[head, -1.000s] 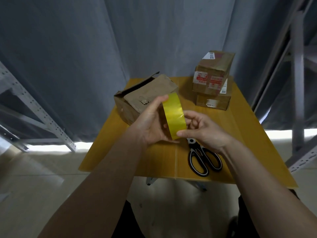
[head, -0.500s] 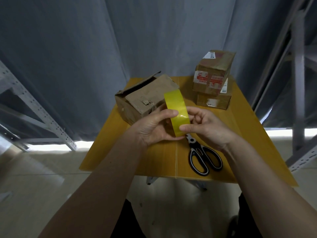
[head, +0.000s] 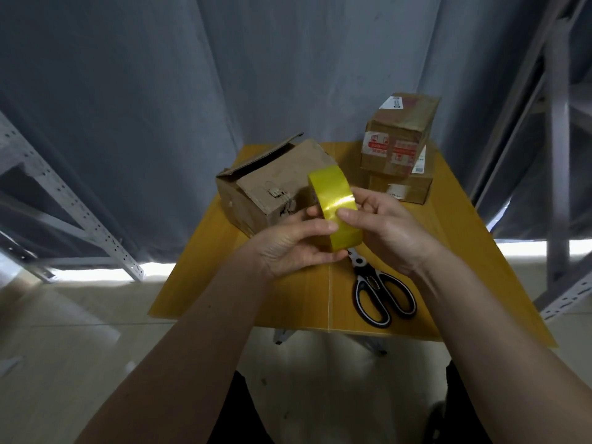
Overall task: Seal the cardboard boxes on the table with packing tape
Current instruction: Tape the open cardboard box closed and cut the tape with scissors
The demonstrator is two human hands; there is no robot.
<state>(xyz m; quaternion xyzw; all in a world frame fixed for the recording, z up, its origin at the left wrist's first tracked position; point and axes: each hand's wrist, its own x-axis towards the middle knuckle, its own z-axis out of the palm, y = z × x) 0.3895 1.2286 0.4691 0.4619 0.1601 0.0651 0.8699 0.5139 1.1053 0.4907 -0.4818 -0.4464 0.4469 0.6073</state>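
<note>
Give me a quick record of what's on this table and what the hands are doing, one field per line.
Held item: yellow tape roll, gripped by both hands above the table
Left hand: curled round the roll
Right hand: thumb pressed on the roll's outer face
Open box: flap up, unsealed
Stacked boxes: two, far right
Scissors: lying closed, near right

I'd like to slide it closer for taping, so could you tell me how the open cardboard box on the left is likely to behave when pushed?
The open box would probably slide easily on the smooth yellow table. Its cardboard looks torn and dented at the near corner, so the walls may flex when pushed. One flap stands up loose and will likely wobble.
</note>
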